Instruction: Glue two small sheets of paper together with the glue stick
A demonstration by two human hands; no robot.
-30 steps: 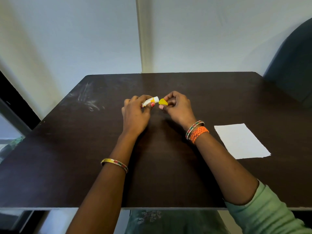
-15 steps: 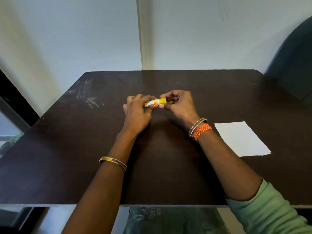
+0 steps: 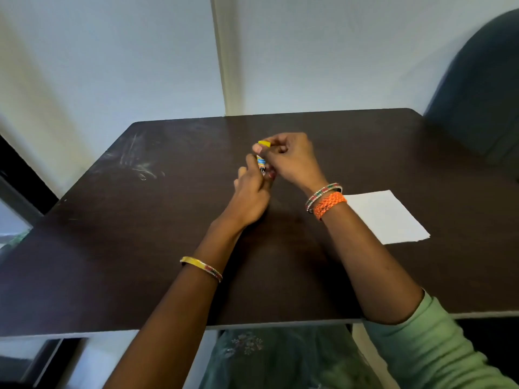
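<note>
Head view: we see both hands meeting above the middle of the dark table (image 3: 112, 262), working on the glue stick (image 3: 261, 163), which stands roughly upright between them. Our left hand (image 3: 250, 197) has its fingers curled round the lower part of the tube, where a blue and orange label shows. Our right hand (image 3: 290, 158) pinches the yellow cap (image 3: 264, 143) at the top between thumb and forefinger, the other fingers folded in. We cannot tell whether the cap sits on the tube or is lifted just clear of it; motion blur hides the joint.

White paper (image 3: 384, 217) lies flat on the table to the right of the right wrist, near it but apart from the glue stick; whether it is one sheet or two stacked we cannot tell. An orange braided band (image 3: 330, 204) and thin bangles (image 3: 323, 193) circle the right wrist, a gold bangle (image 3: 200, 268) the left forearm. A green sleeve (image 3: 438, 349) covers the right upper arm. A dark chair (image 3: 483, 80) stands beyond the table's far right corner.
</note>
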